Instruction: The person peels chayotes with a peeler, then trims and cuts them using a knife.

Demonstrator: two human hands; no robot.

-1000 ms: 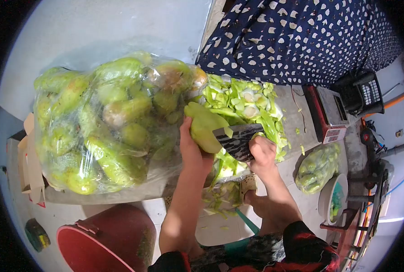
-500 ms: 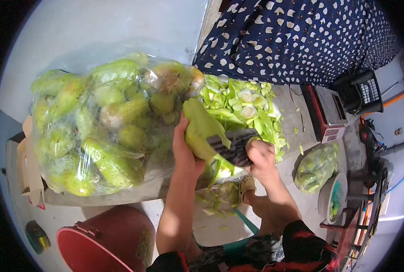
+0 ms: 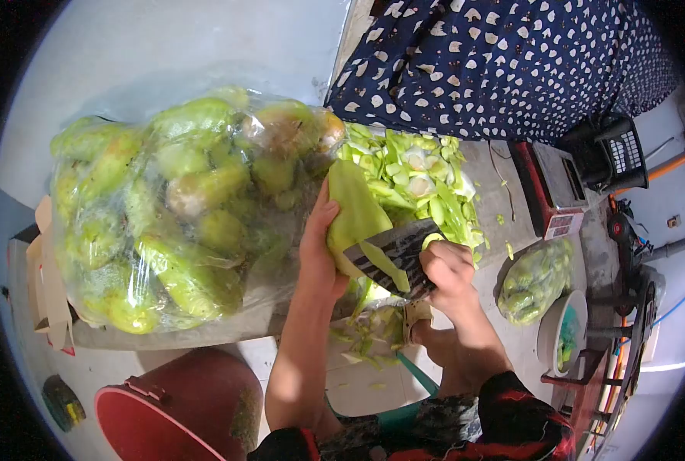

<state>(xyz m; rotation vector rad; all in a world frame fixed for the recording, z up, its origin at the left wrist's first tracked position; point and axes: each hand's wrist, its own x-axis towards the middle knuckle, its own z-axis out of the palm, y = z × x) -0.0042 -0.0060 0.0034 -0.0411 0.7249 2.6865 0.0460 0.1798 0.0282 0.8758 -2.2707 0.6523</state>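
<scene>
My left hand (image 3: 317, 250) is wrapped round a pale green, peeled fruit (image 3: 352, 203), held upright with its top pointing away from me. My right hand (image 3: 448, 275) is closed round the handle end of a wide dark blade (image 3: 404, 250) with a streaked surface. The blade lies against the lower right side of the fruit, and a strip of green flesh or peel (image 3: 383, 266) rests on it. Behind the blade is a heap of green peelings (image 3: 419, 173). To the left, a clear plastic bag (image 3: 158, 215) holds several green fruits.
A red scale (image 3: 550, 188) and a black basket (image 3: 623, 157) stand at the right. Below them are a bagged bundle of green fruit (image 3: 537, 284) and a white basin (image 3: 550, 330). A red bucket (image 3: 181, 403) is at the lower left. Patterned dark blue cloth (image 3: 496, 69) hangs at the top.
The fruit has tilted more upright and shifted slightly right. The blade has moved down along its side, and the green strip now lies across the blade.
</scene>
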